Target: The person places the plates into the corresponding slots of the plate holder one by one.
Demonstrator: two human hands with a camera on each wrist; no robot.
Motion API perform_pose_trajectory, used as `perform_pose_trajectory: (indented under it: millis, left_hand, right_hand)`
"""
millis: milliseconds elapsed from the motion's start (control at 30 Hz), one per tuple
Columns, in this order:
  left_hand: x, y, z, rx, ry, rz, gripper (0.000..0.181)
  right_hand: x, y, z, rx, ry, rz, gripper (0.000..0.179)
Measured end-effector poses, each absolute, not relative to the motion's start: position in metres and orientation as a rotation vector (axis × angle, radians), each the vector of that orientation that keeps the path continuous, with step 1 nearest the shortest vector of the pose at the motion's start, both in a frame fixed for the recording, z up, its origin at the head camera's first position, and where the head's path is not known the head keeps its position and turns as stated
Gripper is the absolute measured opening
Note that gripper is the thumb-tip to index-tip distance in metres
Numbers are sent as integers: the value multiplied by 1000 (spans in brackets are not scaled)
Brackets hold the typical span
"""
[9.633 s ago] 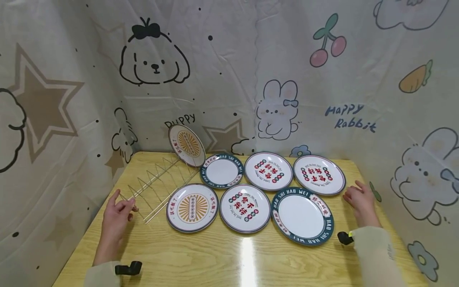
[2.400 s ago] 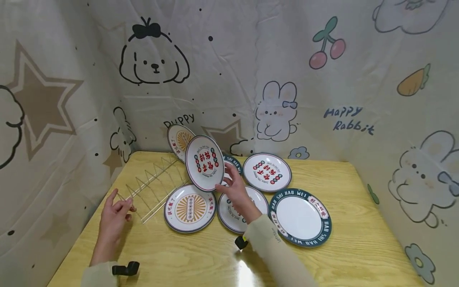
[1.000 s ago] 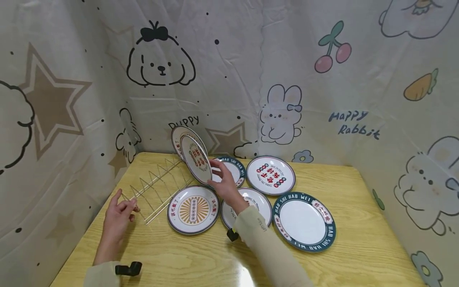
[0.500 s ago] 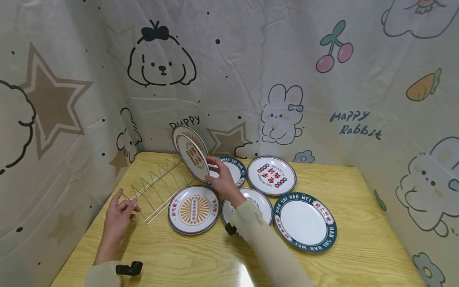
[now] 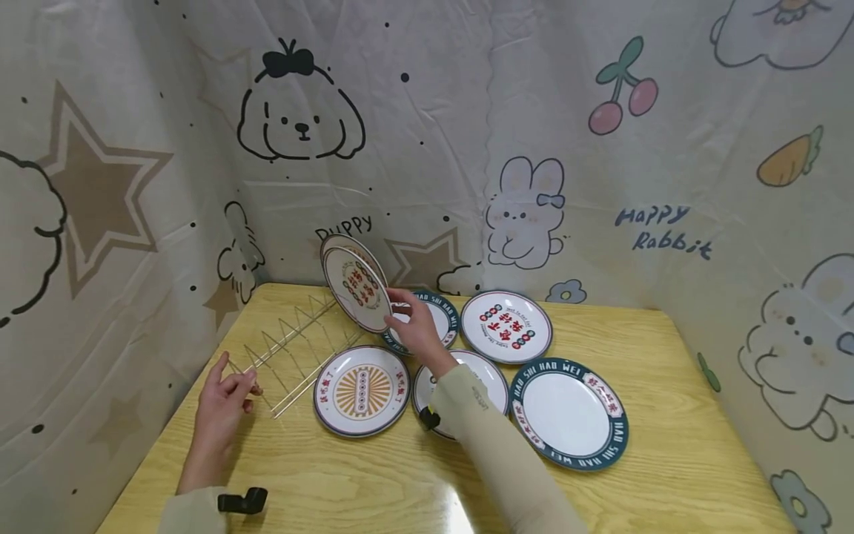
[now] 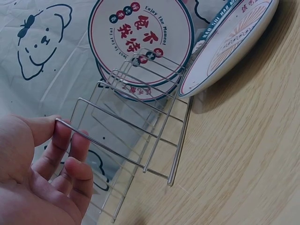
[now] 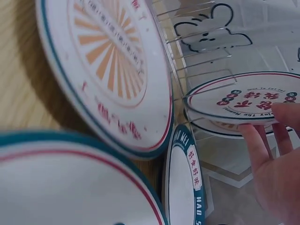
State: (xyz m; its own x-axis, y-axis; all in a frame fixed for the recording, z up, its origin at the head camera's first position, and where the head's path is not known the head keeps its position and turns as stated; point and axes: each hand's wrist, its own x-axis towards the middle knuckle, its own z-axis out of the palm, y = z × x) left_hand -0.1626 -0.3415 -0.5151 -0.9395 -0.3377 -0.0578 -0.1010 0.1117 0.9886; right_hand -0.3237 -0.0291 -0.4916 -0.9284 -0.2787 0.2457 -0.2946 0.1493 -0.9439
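Observation:
My left hand (image 5: 223,404) pinches the near end of a gold-coloured wire plate rack (image 5: 283,341) between thumb and fingers; its grip also shows in the left wrist view. At the rack's far end, my right hand (image 5: 419,330) holds the right edge of a white plate (image 5: 359,289) with red characters. That plate stands on edge in the rack, leaning back. Just behind it stands a plate with an orange sunburst (image 5: 343,239), mostly covered. In the right wrist view, the thumb lies on the face of the red-lettered plate (image 7: 255,98), fingers beneath.
On the wooden table (image 5: 320,482) right of the rack lie a sunburst plate (image 5: 362,391), a small green-rimmed plate (image 5: 437,315), red-lettered plates (image 5: 507,326), one partly under my right arm, and a larger green-rimmed plate (image 5: 567,411). Patterned cloth (image 5: 427,148) encloses the back and sides.
My right hand has brought the red-lettered plate from the table's back right to the rack's far end. Lately it shifted slightly left and back towards the sunburst plate. My left hand stayed on the rack.

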Motion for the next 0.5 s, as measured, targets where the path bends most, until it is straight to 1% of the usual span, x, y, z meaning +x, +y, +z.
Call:
perform_pose_trajectory:
  millis: [233,500]
  left_hand:
    - [-163,-342,-517,434,-2184,-1944,86]
    - [-165,-343,-518,444,-2152,-1984,85]
  right_hand:
    - [-331,-31,-488,595,-2464,1850,48]
    - [-336,-38,-489,588,-2427,1831,49]
